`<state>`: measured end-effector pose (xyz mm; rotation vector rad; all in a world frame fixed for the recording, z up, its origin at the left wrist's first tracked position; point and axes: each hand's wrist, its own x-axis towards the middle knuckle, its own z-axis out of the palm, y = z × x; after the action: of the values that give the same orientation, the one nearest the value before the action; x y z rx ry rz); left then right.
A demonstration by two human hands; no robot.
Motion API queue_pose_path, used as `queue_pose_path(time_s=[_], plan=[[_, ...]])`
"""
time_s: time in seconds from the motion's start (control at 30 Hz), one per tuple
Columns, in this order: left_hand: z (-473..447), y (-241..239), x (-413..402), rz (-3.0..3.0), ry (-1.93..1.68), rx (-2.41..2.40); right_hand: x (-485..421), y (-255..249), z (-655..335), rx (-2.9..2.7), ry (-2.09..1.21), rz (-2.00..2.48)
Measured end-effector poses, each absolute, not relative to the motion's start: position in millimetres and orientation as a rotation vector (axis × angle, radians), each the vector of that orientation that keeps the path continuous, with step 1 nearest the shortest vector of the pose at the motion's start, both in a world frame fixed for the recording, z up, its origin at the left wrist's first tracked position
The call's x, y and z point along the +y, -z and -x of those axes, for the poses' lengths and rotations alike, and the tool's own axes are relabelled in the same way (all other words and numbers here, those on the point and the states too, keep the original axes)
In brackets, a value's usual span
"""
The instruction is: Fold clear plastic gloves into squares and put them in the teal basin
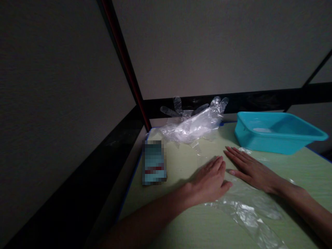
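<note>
My left hand [210, 182] lies flat on the pale green table [181, 221], fingers stretched out and together, pointing away from me. My right hand [250, 169] lies flat beside it, fingers extended toward the left hand's fingertips. Both rest on or at the edge of a thin clear plastic sheet [246, 211], which looks like a flattened disposable glove and runs toward the near right. Neither hand grips anything.
A heap of clear plastic disposable gloves [193, 125] sits at the table's far edge. A turquoise plastic basin [277, 133] stands at the far right. A small blurred rectangular packet [154, 162] lies at the left edge. Dark frame bars and grey walls enclose the table.
</note>
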<state>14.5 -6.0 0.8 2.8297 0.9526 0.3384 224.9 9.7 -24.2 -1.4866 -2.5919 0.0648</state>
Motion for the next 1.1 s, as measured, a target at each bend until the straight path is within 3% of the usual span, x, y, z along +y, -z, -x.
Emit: queue_pose_path(time_s=[1.1], plan=[[-8, -1, -6, -2.876, -0.221, 1.016, 16, 29, -241, -2.482, -0.067, 1.556]])
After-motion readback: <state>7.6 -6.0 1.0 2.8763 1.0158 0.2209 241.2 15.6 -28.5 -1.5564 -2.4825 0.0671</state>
